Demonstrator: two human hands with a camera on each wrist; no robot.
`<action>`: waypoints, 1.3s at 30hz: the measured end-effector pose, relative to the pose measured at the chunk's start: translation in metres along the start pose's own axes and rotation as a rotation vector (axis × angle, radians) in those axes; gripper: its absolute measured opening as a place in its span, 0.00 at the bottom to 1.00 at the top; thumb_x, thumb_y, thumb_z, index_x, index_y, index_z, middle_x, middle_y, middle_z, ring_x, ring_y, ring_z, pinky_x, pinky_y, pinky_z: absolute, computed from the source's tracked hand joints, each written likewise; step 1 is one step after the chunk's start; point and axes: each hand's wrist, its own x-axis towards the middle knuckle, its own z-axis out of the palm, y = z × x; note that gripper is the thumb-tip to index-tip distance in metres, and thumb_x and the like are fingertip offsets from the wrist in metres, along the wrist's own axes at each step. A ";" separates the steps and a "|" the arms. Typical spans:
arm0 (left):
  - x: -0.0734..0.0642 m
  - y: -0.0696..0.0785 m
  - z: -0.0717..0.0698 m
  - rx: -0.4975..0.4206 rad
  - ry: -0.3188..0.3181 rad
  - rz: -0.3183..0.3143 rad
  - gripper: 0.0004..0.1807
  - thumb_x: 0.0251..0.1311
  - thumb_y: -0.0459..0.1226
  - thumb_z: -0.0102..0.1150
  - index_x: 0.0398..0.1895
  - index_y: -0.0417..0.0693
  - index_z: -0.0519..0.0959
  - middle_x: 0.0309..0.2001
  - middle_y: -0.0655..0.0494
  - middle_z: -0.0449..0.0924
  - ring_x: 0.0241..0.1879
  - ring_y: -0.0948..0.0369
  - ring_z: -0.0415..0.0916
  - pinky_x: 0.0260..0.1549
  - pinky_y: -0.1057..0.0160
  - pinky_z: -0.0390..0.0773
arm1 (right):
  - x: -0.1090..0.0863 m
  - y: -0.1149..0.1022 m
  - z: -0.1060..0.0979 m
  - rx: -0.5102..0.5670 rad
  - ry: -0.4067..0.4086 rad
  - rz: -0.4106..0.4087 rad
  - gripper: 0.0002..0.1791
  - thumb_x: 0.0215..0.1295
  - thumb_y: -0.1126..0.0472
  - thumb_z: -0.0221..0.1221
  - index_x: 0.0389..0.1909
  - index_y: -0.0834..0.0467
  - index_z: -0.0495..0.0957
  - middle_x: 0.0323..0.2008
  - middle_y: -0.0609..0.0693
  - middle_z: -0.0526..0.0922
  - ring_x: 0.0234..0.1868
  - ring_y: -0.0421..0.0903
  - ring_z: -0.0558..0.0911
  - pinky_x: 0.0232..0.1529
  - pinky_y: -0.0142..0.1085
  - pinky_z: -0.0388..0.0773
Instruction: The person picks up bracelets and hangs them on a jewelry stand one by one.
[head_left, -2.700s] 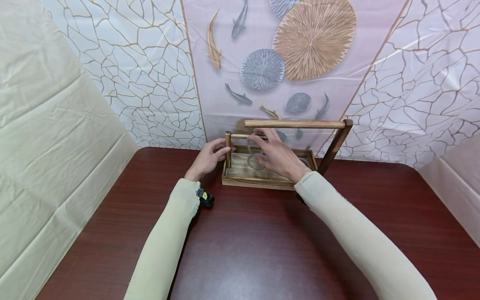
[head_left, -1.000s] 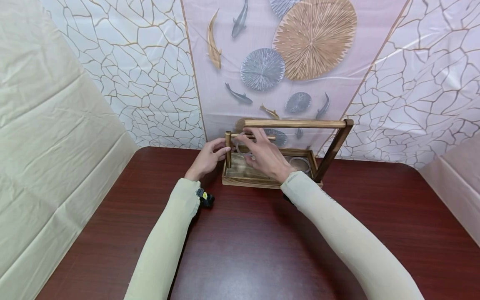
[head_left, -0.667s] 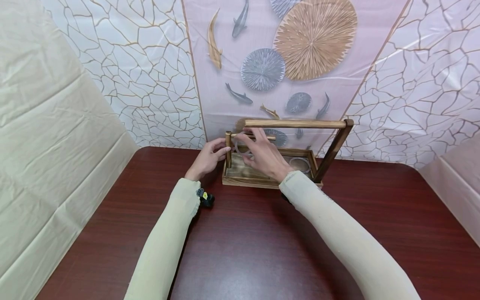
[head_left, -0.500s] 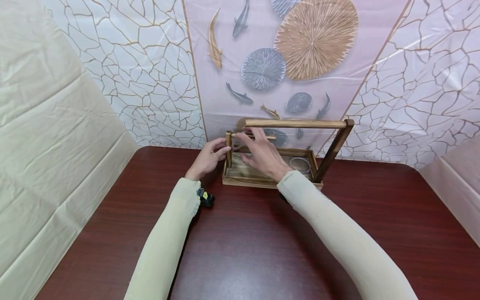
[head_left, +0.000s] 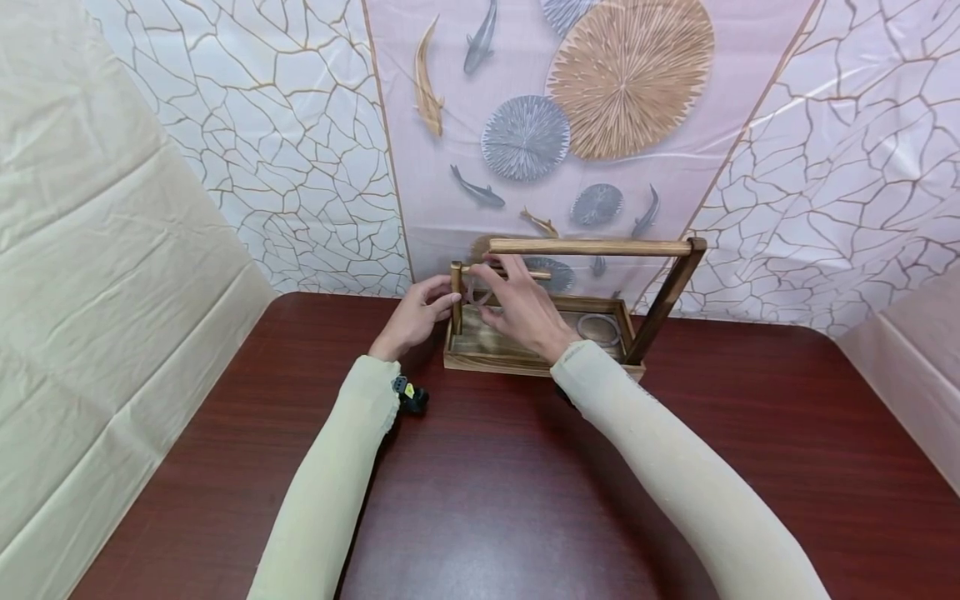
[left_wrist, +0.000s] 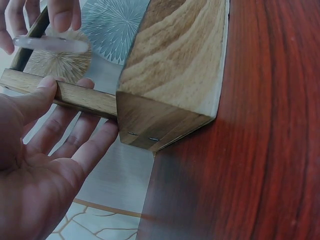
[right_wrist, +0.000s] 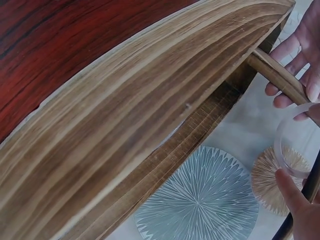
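A wooden jewelry stand (head_left: 495, 364) with a shallow tray and two one-armed bars stands at the back of the table. My left hand (head_left: 415, 315) grips its short left post (head_left: 457, 300), thumb in front and fingers behind. Between thumb and fingers, my right hand (head_left: 525, 308) pinches a pale translucent bangle (left_wrist: 52, 44) at the short bar (head_left: 540, 275), close to that post. The bangle appears to encircle the bar, though fingers partly cover it. A second bangle (head_left: 579, 330) lies flat in the tray's right part.
Above the right hand runs the longer, higher bar (head_left: 592, 247), carried by a tall post (head_left: 667, 296) on the right. A patterned backdrop (head_left: 615, 200) rises directly behind the stand. The dark red table (head_left: 465, 483) extends toward me, under both forearms.
The right hand has carried the bangle leftward along the short bar, close to the post, and the bangle has turned in its fingers. The left hand and stand have stayed in place.
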 end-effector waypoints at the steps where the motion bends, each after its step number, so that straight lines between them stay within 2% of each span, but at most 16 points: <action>1: 0.000 0.000 0.000 -0.005 -0.001 0.001 0.20 0.76 0.39 0.53 0.68 0.47 0.75 0.61 0.46 0.80 0.63 0.51 0.77 0.63 0.50 0.78 | 0.000 0.000 0.000 0.001 0.000 -0.006 0.31 0.64 0.61 0.68 0.67 0.49 0.70 0.69 0.58 0.68 0.69 0.56 0.68 0.45 0.47 0.85; 7: -0.001 0.000 -0.001 -0.009 0.004 0.008 0.20 0.76 0.37 0.53 0.67 0.45 0.75 0.61 0.45 0.80 0.63 0.50 0.77 0.63 0.49 0.79 | -0.003 0.001 -0.004 -0.016 -0.002 -0.038 0.31 0.65 0.59 0.67 0.69 0.49 0.69 0.71 0.58 0.66 0.67 0.55 0.71 0.32 0.40 0.83; 11: -0.001 0.000 -0.001 -0.008 0.003 0.002 0.20 0.76 0.38 0.53 0.67 0.46 0.75 0.61 0.44 0.80 0.63 0.50 0.77 0.63 0.50 0.79 | -0.006 0.000 -0.009 -0.026 0.017 -0.064 0.32 0.64 0.59 0.68 0.67 0.49 0.70 0.71 0.58 0.66 0.66 0.55 0.71 0.27 0.38 0.83; 16: -0.001 0.000 -0.001 -0.002 0.003 0.001 0.20 0.76 0.38 0.53 0.67 0.46 0.75 0.62 0.45 0.80 0.64 0.50 0.77 0.63 0.50 0.78 | -0.010 0.000 -0.015 -0.037 0.024 -0.081 0.33 0.61 0.61 0.69 0.67 0.48 0.71 0.70 0.57 0.66 0.67 0.56 0.69 0.28 0.37 0.82; 20: -0.001 0.002 -0.001 0.011 0.006 -0.010 0.21 0.76 0.39 0.53 0.69 0.46 0.73 0.63 0.45 0.79 0.65 0.50 0.76 0.64 0.50 0.78 | -0.015 0.003 -0.020 -0.037 0.009 -0.104 0.31 0.63 0.60 0.67 0.67 0.50 0.72 0.70 0.57 0.66 0.67 0.56 0.68 0.31 0.38 0.82; 23: -0.002 0.002 0.000 0.009 0.010 -0.024 0.24 0.75 0.39 0.53 0.71 0.45 0.70 0.64 0.43 0.77 0.65 0.49 0.76 0.64 0.51 0.78 | -0.020 0.006 -0.022 -0.044 0.000 -0.140 0.29 0.65 0.59 0.66 0.67 0.52 0.72 0.70 0.59 0.66 0.68 0.56 0.69 0.40 0.43 0.84; 25: -0.002 0.002 0.000 0.006 0.011 -0.031 0.25 0.75 0.38 0.53 0.73 0.43 0.68 0.65 0.42 0.76 0.65 0.48 0.75 0.64 0.51 0.78 | -0.024 0.008 -0.023 -0.049 -0.001 -0.167 0.29 0.66 0.59 0.66 0.68 0.52 0.72 0.69 0.59 0.66 0.68 0.57 0.69 0.53 0.49 0.82; 27: -0.002 0.002 0.001 0.001 0.013 -0.034 0.26 0.75 0.37 0.53 0.73 0.43 0.68 0.65 0.41 0.76 0.65 0.47 0.76 0.63 0.51 0.79 | -0.028 0.010 -0.024 -0.055 0.006 -0.190 0.29 0.65 0.59 0.67 0.67 0.53 0.72 0.68 0.60 0.68 0.67 0.58 0.71 0.57 0.52 0.80; 30: -0.002 0.002 0.001 0.005 0.013 -0.033 0.26 0.75 0.37 0.53 0.73 0.42 0.68 0.65 0.41 0.76 0.65 0.47 0.76 0.63 0.52 0.79 | -0.033 0.012 -0.024 -0.065 0.006 -0.211 0.27 0.65 0.59 0.67 0.65 0.53 0.74 0.66 0.59 0.72 0.65 0.58 0.73 0.58 0.52 0.80; 32: -0.001 0.002 0.001 0.007 0.014 -0.032 0.25 0.75 0.37 0.53 0.73 0.43 0.68 0.65 0.41 0.76 0.65 0.47 0.76 0.63 0.52 0.79 | -0.035 0.013 -0.025 -0.077 -0.002 -0.217 0.25 0.66 0.58 0.67 0.63 0.53 0.75 0.65 0.59 0.73 0.64 0.57 0.74 0.52 0.49 0.82; 39: -0.001 0.001 0.002 0.005 0.011 -0.022 0.24 0.75 0.37 0.53 0.72 0.43 0.69 0.65 0.41 0.76 0.65 0.47 0.76 0.63 0.51 0.79 | -0.043 0.017 -0.025 -0.073 -0.039 -0.240 0.23 0.63 0.60 0.69 0.59 0.54 0.78 0.63 0.58 0.75 0.63 0.55 0.75 0.47 0.46 0.84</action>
